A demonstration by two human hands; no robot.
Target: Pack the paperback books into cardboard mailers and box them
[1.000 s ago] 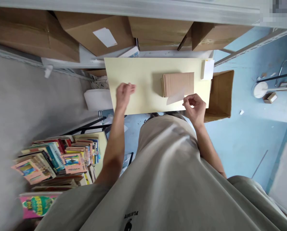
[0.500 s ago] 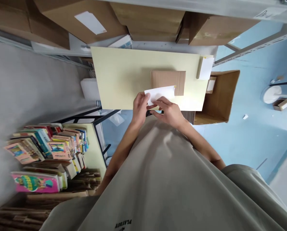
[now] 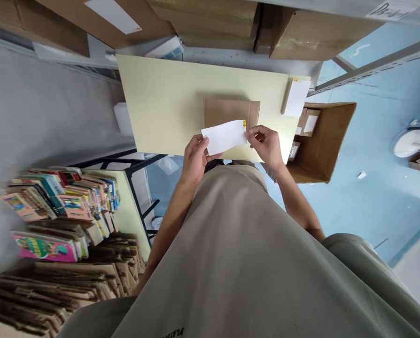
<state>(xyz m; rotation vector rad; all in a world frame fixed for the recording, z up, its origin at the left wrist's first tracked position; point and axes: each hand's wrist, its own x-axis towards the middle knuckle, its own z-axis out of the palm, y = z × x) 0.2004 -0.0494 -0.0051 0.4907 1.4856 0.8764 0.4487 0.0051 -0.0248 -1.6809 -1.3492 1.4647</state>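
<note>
I hold a white paper slip [image 3: 224,136] with both hands above the near edge of a pale yellow table [image 3: 167,103]. My left hand [image 3: 195,158] pinches its left end and my right hand [image 3: 266,145] pinches its right end, where a small yellow mark shows. Just behind the slip a flat brown cardboard package [image 3: 231,111] lies on the table.
A stack of white slips [image 3: 296,97] sits at the table's right corner. An open cardboard box [image 3: 328,141] with small parcels stands on the blue floor to the right. Large cardboard boxes [image 3: 203,23] fill the shelf behind. Books [image 3: 58,206] and flattened cardboard [image 3: 55,286] are piled at left.
My left hand came across from the table's left to join the right on the slip. The slip was lifted off the package, and both hands now hold it stretched out by its ends.
</note>
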